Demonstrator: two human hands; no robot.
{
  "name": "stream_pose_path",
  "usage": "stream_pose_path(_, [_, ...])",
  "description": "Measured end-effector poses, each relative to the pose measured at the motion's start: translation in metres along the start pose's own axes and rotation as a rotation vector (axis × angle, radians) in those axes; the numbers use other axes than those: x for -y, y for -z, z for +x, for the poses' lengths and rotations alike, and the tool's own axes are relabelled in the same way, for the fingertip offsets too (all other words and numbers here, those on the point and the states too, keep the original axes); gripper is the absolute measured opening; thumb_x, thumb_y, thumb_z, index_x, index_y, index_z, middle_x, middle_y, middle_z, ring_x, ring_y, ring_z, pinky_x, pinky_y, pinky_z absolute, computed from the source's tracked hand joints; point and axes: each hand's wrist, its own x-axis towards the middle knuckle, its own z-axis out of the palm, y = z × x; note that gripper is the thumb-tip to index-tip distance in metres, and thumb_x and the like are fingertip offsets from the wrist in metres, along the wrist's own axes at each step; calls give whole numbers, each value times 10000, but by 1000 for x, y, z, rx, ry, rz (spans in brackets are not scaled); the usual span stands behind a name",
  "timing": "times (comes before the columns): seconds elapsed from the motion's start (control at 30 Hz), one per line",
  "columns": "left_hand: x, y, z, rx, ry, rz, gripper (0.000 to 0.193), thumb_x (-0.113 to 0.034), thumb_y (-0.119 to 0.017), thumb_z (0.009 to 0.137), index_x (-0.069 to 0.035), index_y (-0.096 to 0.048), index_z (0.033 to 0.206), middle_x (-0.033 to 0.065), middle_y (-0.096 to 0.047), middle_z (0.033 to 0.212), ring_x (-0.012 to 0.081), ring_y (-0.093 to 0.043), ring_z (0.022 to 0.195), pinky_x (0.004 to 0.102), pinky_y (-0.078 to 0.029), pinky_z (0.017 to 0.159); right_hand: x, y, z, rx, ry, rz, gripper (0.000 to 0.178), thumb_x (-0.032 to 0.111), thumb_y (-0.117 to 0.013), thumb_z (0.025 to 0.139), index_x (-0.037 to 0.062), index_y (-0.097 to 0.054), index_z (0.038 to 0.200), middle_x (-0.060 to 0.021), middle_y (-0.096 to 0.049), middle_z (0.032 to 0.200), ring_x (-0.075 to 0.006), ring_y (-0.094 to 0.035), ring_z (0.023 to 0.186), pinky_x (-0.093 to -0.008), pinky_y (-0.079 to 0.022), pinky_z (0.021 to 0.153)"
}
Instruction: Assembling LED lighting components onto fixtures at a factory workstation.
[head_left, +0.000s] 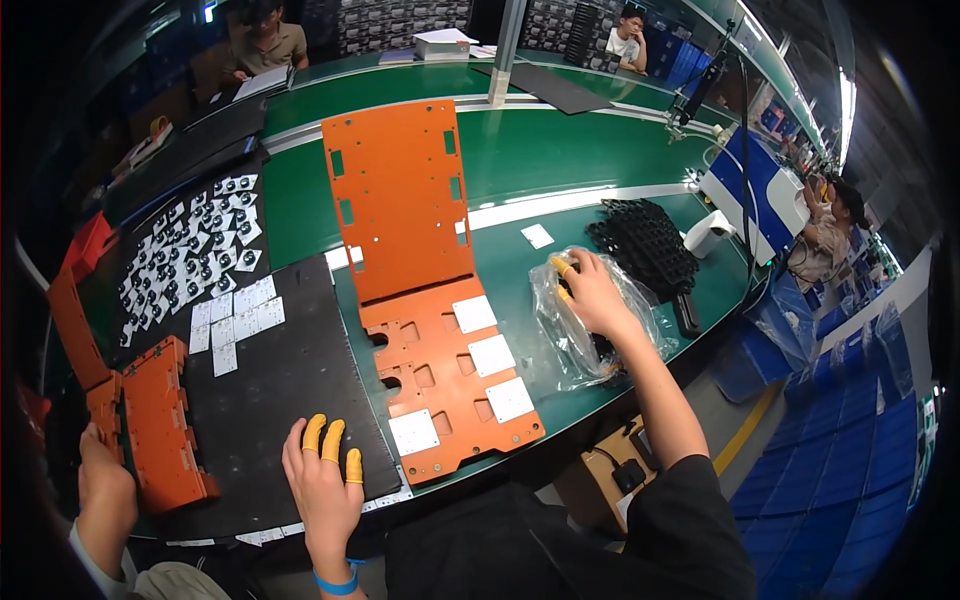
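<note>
My left hand lies on the black mat with its fingers apart and nothing in it. Yellow finger cots cover several of its fingertips, and a blue band is round the wrist. My right hand, also in yellow finger cots, is closed on a clear plastic bag that has dark contents I cannot make out. Between my hands stands an orange fixture with its lid raised. Square white boards sit on its base. One loose white board rests on the green bench beyond the bag.
Left of the fixture are flat white boards and many white pieces with dark round parts. A co-worker's hand touches another orange fixture. A black mesh heap, white scanner and blue-white machine stand right.
</note>
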Motion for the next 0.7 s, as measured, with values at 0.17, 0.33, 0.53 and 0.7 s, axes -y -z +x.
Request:
stream_pose_path(0.17, [0,-2,1,2,7,10,333,-105,-623,865,52,-607,1158,216,-536,1239,403,-393,1294,516,-303,1097,6,-3,7,117,-27,-59,430,239,-564,863,67,-605,1255,-233,-455,1326,-446,-412,1214,-536,-341,1064])
stream_pose_path(0.33, [0,1,0,-2,7,7,332,-106,-620,867,46,-607,1162,216,-535,1243,404,-391,1294,518,-303,1097,15,-4,8,93,-79,-97,428,209,-593,831,72,-598,1236,-227,-461,1315,-440,-414,1209,-549,-328,1057])
stream_pose_path(0.53, [0,-1,1,9,-2,11,332,-111,-617,869,47,-609,1161,214,-532,1252,407,-389,1295,524,-303,1095,-1,-13,3,-117,-16,199,537,164,-672,777,-38,-504,1246,-236,-479,1299,-412,-428,1235,-509,-290,1093])
stream_pose_path(0.7, [0,-2,1,8,-3,8,335,-108,-619,867,48,-609,1163,216,-533,1250,405,-388,1298,524,-301,1099,1,2,-5,-150,-30,225,604,227,-718,772,-74,-494,1245,-252,-469,1320,-431,-403,1270,-475,-317,1098])
